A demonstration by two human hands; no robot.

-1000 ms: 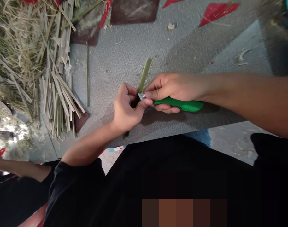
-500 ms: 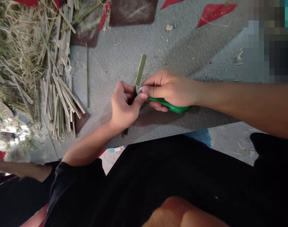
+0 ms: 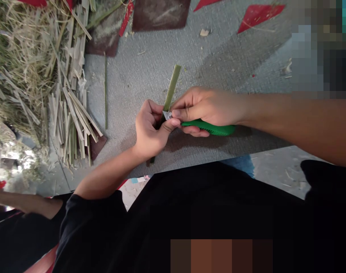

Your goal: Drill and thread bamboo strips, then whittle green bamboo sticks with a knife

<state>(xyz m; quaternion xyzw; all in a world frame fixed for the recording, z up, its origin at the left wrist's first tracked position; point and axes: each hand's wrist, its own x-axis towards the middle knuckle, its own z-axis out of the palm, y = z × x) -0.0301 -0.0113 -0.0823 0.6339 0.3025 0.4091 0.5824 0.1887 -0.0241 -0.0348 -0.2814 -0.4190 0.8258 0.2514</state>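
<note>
A narrow green-tan strip (image 3: 173,85), like split bamboo, is pinched in my left hand (image 3: 151,131). Its upper end sticks up past my fingers, and its dark lower end shows below my palm. My right hand (image 3: 209,108) is closed around a knife (image 3: 218,128) with a green handle. The knife's short grey blade lies against the strip, just above my left thumb. Both thumbs are close together at the blade, and part of the blade is covered by them.
A bundle of cut strips (image 3: 73,125) lies on the grey table (image 3: 127,83) at left, beside a heap of shavings (image 3: 30,49). Brown sheets (image 3: 161,15) and red pieces (image 3: 259,17) lie at the back. Another person's arm (image 3: 27,203) reaches in at lower left.
My right hand and the knife have shifted slightly right and down. The strip's upper end leans a little more to the right. My left hand has moved only slightly.
</note>
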